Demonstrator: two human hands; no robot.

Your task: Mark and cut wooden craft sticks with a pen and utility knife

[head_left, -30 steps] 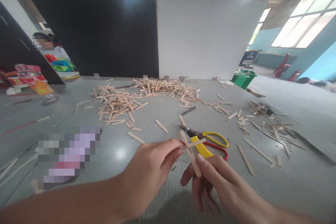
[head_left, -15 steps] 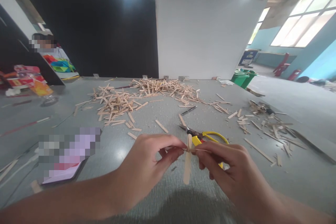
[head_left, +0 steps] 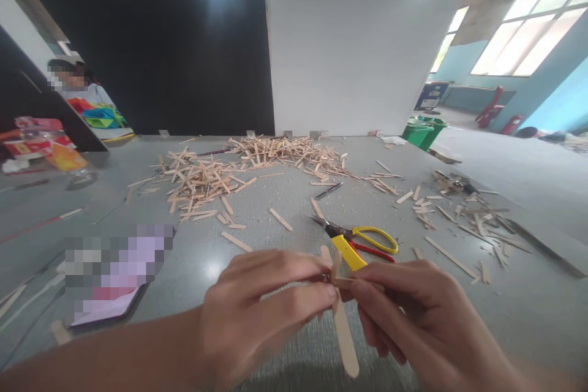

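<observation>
My left hand (head_left: 271, 306) is closed, its fingertips pinching a small assembly of crossed wooden craft sticks (head_left: 345, 337) near the crossing. From the other side my right hand (head_left: 408, 306) pinches the short crosspiece between thumb and forefinger. One long stick slants down toward me, with a shorter piece standing at the crossing. My left fingers hide part of the joint. Just beyond the hands lie pliers (head_left: 376, 237) with yellow and red handles, and a yellow-handled cutter (head_left: 346, 252) partly covered by my right hand.
A heap of craft sticks (head_left: 206, 180) spreads across the back of the grey table (head_left: 294, 196), with a pen (head_left: 329, 190) in front. Loose sticks and offcuts (head_left: 482, 220) are scattered right. A phone (head_left: 124, 282) and a bottle (head_left: 68, 159) stand left. A person (head_left: 87, 95) is beyond the panel.
Both hands have come closer to me and the crossed sticks have turned, the long one now slanting. My left fingers have shifted over the joint. More of the pliers shows.
</observation>
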